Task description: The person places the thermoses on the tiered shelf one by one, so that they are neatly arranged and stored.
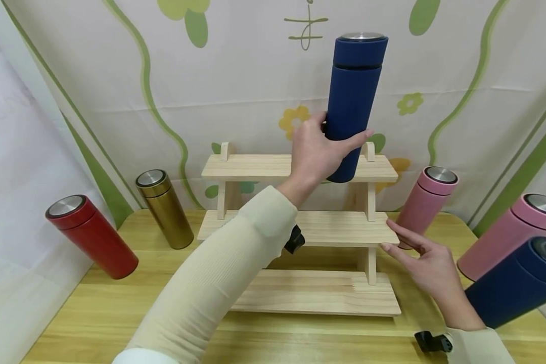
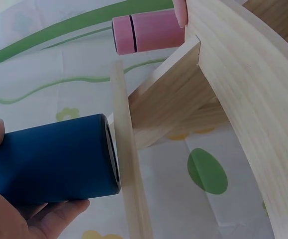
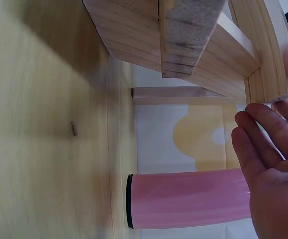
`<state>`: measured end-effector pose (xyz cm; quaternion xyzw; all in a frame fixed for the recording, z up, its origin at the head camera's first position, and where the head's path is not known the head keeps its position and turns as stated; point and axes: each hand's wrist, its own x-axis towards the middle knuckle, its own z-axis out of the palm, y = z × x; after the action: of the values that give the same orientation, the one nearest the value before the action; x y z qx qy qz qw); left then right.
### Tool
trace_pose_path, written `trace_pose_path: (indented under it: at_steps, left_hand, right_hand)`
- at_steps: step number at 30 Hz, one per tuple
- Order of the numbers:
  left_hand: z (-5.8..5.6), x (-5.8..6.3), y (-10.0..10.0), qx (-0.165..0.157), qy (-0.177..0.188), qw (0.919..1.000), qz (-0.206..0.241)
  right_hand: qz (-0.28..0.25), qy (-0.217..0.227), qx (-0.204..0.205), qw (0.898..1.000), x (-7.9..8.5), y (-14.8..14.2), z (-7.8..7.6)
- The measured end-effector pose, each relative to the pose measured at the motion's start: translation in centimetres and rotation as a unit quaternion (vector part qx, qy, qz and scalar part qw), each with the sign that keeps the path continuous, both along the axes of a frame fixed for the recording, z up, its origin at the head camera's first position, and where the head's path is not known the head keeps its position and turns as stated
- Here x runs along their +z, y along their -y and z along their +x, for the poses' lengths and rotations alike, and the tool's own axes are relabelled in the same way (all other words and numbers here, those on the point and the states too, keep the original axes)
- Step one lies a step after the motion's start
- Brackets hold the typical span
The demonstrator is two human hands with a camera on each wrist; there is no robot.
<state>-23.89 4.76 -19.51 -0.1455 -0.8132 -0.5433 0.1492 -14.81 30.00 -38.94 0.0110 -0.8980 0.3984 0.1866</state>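
My left hand (image 1: pixel 316 151) grips a navy blue thermos bottle (image 1: pixel 356 96) around its lower half. The bottle is nearly upright with its silver-topped lid upward, and its base overlaps the right part of the top shelf in the head view. In the left wrist view, the bottle's base is right at the edge of that shelf board (image 2: pixel 126 149). With thumb and fingers, my right hand (image 1: pixel 429 265) holds the right end of the middle shelf of a three-tier wooden display stand (image 1: pixel 336 227). The left forearm hides part of the stand's left side.
At the left stand a red thermos (image 1: pixel 93 237) and a gold thermos (image 1: pixel 166 210). A pink thermos (image 1: pixel 427 197) is behind my right hand; another pink thermos (image 1: pixel 505 237) and a second navy thermos (image 1: pixel 518 283) stand farther right. A patterned curtain (image 1: pixel 245 71) hangs behind the wooden table (image 1: pixel 300 338).
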Motion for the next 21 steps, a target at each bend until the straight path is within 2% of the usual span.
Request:
trace_pose_path:
  at_steps: [12, 21]
  left_hand:
    - [-0.7, -0.3, -1.1, 0.003, -0.007, 1.0000, -0.005]
    - [-1.3, -0.3, -2.2, 0.009, 0.007, 0.9999, 0.002]
  right_hand:
    - [0.011, 0.007, -0.014, 1.000, 0.1, 0.1, -0.1]
    - [0.015, 0.000, -0.013, 1.000, 0.0, 0.3, -0.1]
